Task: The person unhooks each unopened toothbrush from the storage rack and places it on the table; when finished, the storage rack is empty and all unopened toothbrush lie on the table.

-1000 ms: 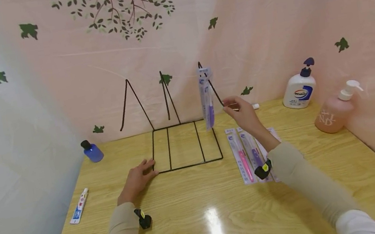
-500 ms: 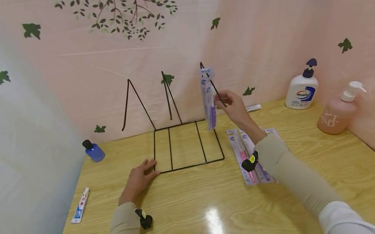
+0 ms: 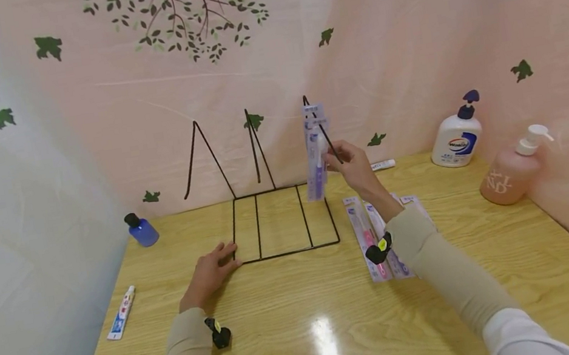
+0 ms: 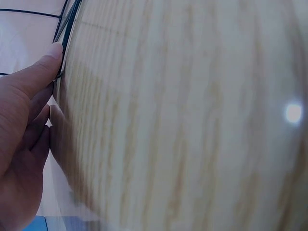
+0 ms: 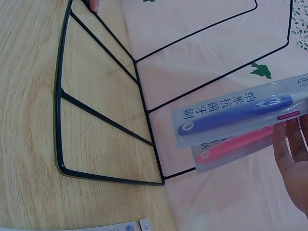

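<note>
A black wire rack [image 3: 287, 254] with tall bent hooks stands on the table. My left hand [image 3: 213, 274] grips its front left corner; in the left wrist view, the thumb [image 4: 44, 67] lies at the wire. Two packaged toothbrushes hang from the right hook. The nearer, purple-handled packaged toothbrush [image 5: 231, 115] overlaps the pink-handled packaged toothbrush [image 5: 240, 147]. My right hand [image 3: 357, 169] is beside the hook's free end, its fingertips pinching the edge of the purple one. The thumb is hidden in the right wrist view.
More packaged toothbrushes [image 3: 355, 222] lie right of the rack, partly under the right forearm. A white pump bottle [image 3: 450, 143] and a pink pump bottle [image 3: 508, 178] stand at right. A blue bottle [image 3: 143, 232] and toothpaste tube [image 3: 121, 314] are at left; a white tube [image 3: 384, 165] lies behind.
My right hand has moved left from the hook's end to the hanging packs. The purple toothbrush's pack has slid lower and nearer along the hook. My left hand stays at the rack corner.
</note>
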The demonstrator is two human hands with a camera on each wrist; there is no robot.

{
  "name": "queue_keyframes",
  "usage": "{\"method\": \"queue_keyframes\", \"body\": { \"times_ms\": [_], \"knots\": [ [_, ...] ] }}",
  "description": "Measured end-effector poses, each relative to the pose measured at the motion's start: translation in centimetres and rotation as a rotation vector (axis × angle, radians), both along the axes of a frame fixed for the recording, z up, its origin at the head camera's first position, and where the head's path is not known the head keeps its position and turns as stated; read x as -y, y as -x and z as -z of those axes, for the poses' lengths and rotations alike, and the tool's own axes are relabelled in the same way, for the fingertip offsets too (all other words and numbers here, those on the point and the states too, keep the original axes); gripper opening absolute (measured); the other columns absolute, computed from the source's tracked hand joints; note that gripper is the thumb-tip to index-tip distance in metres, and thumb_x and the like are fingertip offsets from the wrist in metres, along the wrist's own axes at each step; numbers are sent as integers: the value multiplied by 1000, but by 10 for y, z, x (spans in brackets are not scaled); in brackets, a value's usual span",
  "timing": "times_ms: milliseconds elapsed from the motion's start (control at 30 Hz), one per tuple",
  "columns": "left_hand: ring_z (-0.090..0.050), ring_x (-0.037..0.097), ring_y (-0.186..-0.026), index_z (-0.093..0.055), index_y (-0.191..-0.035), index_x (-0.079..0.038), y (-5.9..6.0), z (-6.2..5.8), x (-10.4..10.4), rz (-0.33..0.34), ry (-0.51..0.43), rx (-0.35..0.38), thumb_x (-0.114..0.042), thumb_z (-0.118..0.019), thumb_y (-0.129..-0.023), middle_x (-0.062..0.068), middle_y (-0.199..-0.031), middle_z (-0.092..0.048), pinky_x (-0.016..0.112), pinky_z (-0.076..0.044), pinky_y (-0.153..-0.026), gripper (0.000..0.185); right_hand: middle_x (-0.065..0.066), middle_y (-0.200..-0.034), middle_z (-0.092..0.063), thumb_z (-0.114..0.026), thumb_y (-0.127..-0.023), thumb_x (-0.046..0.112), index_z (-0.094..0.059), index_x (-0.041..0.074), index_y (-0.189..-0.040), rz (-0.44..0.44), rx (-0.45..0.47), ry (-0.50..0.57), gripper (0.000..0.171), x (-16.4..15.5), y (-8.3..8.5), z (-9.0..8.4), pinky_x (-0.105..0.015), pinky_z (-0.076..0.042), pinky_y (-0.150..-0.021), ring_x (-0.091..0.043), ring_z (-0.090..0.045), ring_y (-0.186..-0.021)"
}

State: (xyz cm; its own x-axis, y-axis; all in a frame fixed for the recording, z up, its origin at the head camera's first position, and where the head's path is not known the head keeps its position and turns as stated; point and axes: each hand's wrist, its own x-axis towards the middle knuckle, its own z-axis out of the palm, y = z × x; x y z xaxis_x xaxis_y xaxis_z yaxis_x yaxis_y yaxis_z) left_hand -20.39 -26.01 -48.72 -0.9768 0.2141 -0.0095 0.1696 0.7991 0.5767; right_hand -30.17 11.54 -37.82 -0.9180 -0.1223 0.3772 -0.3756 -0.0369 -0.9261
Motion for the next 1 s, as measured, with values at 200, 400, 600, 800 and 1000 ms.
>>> {"method": "queue_keyframes", "body": {
  "times_ms": [200, 400, 600, 800, 1000],
  "knots": [
    [-32, 44, -137, -50, -140, -9, 0, 1, -1, 4, 3, -8, -29, -64, -92, 21, -149, -37, 59, -30, -109, 54, -6, -100, -62, -58, -95, 7, -58, -5, -117, -3, 3, 8, 25, -4, -11, -3, -25, -57, -75, -11, -62, -86],
    [-33, 47, -135, -51, -139, -9, -1, 0, -1, 5, 13, -21, -30, -64, -92, 25, -148, -36, 60, -31, -107, 54, -32, -101, -55, -58, -93, 0, -55, -8, -119, 52, -26, -17, 27, -6, -33, -18, -23, -56, -68, -11, -62, -78],
    [-33, 49, -134, -50, -140, -9, -1, 1, -1, 6, 26, -27, -31, -63, -92, 28, -148, -34, 61, -30, -107, 54, -23, -97, -59, -58, -94, 3, -56, -4, -121, 60, -5, -65, 28, -13, -39, -16, -21, -55, -68, -8, -60, -77],
    [-32, 48, -135, -49, -141, -10, -2, 0, -2, 4, 20, -11, -30, -63, -92, 27, -149, -32, 61, -30, -108, 54, -1, -91, -61, -61, -95, 14, -58, 2, -124, 70, -8, -130, 32, -21, -45, -10, -23, -55, -69, -8, -59, -77],
    [-32, 47, -136, -49, -141, -11, -3, -2, -4, 4, 22, 7, -29, -63, -93, 26, -150, -32, 61, -31, -108, 54, -1, -91, -62, -61, -95, 17, -60, 2, -121, 65, -27, -158, 30, -30, -61, -10, -23, -56, -69, -8, -60, -77]
  ]
}}
